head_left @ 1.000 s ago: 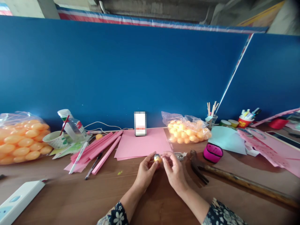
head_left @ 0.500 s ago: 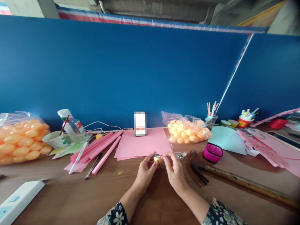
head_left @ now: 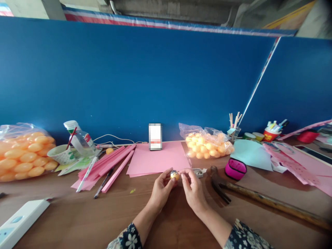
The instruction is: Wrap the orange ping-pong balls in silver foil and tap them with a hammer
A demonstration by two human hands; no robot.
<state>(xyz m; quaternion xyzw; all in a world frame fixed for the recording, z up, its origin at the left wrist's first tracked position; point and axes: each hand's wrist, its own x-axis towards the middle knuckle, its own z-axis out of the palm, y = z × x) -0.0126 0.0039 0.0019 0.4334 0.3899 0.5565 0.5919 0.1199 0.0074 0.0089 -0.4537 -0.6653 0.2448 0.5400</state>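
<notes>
Yellow-and-silver ball (head_left: pixel 175 176) is pinched in the left hand (head_left: pixel 161 191) over the desk (head_left: pixel 77 218), well in from its far edge, while the right hand (head_left: pixel 193 192), fingertips narrowed beside it, contents unclear, has shifted only slightly within 0.5 s, suggesting continued fine fingertip work.

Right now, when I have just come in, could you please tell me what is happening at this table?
A person's left hand holds a small ball, orange-yellow with a silvery top. The right hand is pinched close beside it; whether it grips anything is too small to tell. Both hands are over the brown table, nearer the person than the pink sheets. A hammer lies to the right, beyond the right hand.
</notes>
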